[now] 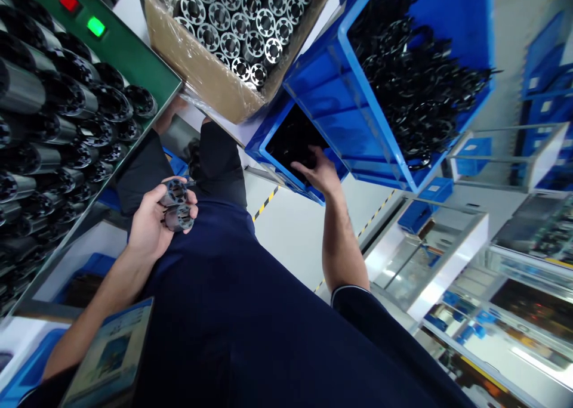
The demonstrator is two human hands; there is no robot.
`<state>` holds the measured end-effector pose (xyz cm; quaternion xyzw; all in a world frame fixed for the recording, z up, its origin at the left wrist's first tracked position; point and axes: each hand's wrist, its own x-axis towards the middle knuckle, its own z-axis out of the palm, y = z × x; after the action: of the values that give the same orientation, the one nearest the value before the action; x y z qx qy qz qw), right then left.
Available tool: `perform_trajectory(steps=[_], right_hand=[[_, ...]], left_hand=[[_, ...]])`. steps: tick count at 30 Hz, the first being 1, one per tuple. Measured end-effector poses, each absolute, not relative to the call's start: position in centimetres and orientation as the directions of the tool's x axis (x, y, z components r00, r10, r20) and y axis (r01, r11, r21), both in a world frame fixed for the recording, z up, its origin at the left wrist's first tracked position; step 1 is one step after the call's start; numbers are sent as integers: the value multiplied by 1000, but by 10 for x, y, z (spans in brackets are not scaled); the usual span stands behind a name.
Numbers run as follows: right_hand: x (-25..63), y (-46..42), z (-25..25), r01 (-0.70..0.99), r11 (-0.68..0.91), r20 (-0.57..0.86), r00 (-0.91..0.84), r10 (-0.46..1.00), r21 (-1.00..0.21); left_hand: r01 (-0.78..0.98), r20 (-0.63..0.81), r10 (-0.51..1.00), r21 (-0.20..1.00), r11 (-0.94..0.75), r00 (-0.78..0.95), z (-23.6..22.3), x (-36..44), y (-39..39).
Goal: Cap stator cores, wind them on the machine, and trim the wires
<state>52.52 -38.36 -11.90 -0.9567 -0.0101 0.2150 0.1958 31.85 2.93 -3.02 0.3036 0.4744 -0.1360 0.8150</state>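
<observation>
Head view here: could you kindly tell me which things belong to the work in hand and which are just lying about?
In hand:
left hand gripping two dark slotted metal cylinders
right hand on black contents of a small blue plastic crate

Lying about:
silver slotted rings in a cardboard box
black parts in a large blue crate

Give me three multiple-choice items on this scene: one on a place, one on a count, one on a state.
1. The cardboard box is: A taped shut; B open; C upside down.
2. Indicator lights on the green panel: A three; B two; C five.
3. The right hand is at: A the cardboard box; B the green panel; C the lower blue crate.

1 B: metal rings show in its open top.
2 A: yellow, red and green sit in a row.
3 C: its fingers lie over the crate's dark contents.
</observation>
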Motion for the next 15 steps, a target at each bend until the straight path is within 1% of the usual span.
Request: perform_trajectory(steps=[5,12,15], right_hand=[[515,-384,-112,10,-928,-378,911,162,-371],[510,-377,-99,72,-923,-228,959,169,-379],[509,-370,-89,95,-914,-174,969,175,-394]], left_hand=[[496,-841,78,387,777,535,-30,320,30],[516,-839,71,396,759,539,-31,315,30],[493,-808,90,440,751,583,-31,310,30]])
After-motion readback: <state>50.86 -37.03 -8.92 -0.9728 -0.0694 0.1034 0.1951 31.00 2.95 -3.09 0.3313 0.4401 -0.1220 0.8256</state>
